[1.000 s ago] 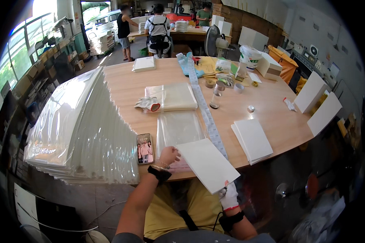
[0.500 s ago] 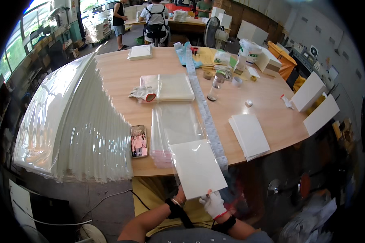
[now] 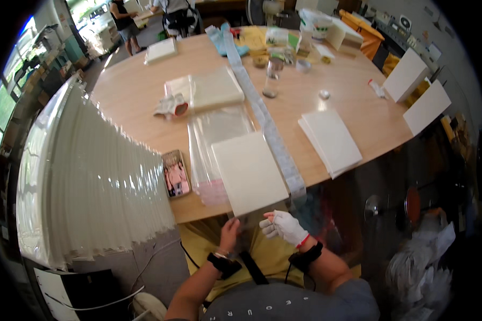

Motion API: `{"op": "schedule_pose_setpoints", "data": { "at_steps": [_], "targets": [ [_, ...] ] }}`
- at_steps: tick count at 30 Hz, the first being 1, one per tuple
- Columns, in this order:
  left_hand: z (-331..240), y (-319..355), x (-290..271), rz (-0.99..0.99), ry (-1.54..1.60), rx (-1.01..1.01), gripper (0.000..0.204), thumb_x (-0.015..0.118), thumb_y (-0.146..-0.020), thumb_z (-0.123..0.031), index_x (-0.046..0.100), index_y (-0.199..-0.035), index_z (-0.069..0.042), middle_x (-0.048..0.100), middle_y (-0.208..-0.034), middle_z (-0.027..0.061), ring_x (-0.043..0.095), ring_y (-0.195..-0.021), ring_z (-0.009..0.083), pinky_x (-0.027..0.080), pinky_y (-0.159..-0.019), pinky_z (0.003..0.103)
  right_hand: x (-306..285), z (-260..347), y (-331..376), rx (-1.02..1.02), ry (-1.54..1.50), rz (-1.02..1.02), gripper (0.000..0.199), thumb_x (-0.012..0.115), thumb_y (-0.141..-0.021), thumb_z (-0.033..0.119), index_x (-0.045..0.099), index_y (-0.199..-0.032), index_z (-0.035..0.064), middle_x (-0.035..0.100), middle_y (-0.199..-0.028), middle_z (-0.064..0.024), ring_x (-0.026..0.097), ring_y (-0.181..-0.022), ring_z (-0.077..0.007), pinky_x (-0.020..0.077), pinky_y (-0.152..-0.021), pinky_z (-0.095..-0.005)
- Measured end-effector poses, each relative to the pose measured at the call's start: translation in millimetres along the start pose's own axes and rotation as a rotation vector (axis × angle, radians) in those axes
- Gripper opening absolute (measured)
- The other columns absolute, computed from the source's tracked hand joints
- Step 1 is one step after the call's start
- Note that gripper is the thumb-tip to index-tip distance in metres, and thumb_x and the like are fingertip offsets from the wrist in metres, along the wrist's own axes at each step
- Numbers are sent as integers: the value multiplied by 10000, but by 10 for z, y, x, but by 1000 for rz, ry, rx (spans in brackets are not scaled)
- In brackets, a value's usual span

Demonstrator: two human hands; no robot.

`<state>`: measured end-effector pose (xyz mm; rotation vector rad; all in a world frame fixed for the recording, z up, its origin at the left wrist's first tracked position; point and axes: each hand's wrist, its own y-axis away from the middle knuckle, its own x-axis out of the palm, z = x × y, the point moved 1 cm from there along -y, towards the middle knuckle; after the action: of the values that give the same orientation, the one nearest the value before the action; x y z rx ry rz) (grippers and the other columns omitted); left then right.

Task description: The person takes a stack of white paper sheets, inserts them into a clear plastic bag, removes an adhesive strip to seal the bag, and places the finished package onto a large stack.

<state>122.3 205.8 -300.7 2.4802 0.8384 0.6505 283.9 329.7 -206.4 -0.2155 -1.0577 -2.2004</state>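
A white rectangular panel [image 3: 249, 174] lies at the table's near edge, its lower end reaching past the edge. Clear plastic film seems to extend below it, like the mouth of a sleeve. My bare left hand [image 3: 230, 234] is closed on this film near the panel's lower left corner. My right hand [image 3: 285, 227], in a white glove with a red cuff, is just below the lower right side. Its fingers are partly bent and apart, with nothing visible in them. Clear plastic bags [image 3: 202, 155] lie flat under and beside the panel.
A tall stack of clear-wrapped sheets [image 3: 102, 182] fills the left side, beside a phone [image 3: 176, 174]. A label strip [image 3: 265, 117] runs lengthwise along the table. More white panels [image 3: 332, 142] lie right; a glass jar [image 3: 272, 80] and a spare glove [image 3: 172, 106] stand farther off.
The panel has gone from my hands' hold onto the table edge. My right hand has left its lower edge, and my left hand has come out from beneath it. The view has tilted down.
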Motion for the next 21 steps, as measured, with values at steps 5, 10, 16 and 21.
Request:
{"op": "schedule_pose_setpoints", "data": {
  "at_steps": [5, 10, 16, 21],
  "targets": [
    [-116, 125, -154, 169, -40, -49, 367, 464, -922, -317, 589, -1073, -7, 604, -1055, 63, 579, -946, 155, 470, -787, 305, 427, -39, -192, -914, 1104, -59, 113, 563, -772, 127, 576, -803, 19, 539, -796, -135, 551, -733, -300, 453, -631, -359],
    [-162, 210, -15, 133, 141, -93, 387, 418, -922, -311, 574, -1062, 14, 597, -1050, 88, 585, -941, 186, 478, -814, 352, 718, -177, -389, -960, 1348, 21, 96, 575, -723, 117, 545, -761, 34, 498, -789, -129, 530, -763, -318, 453, -668, -378],
    [-159, 164, -107, 23, 96, -111, 384, 375, -920, -276, 575, -1015, 37, 631, -1041, 133, 637, -900, 243, 487, -709, 294, -462, 491, -29, -1048, 1335, -464, 71, 571, -804, 135, 565, -803, 64, 567, -794, -74, 547, -770, -182, 457, -696, -294],
    [-137, 189, -272, 193, -119, -27, 330, 402, -926, -241, 557, -1046, 25, 594, -1070, 124, 618, -864, 210, 480, -740, 304, -2180, 616, 660, -797, 864, -885, 187, 480, -876, 201, 543, -890, 26, 595, -864, -116, 580, -794, -225, 472, -695, -349]
  ]
}}
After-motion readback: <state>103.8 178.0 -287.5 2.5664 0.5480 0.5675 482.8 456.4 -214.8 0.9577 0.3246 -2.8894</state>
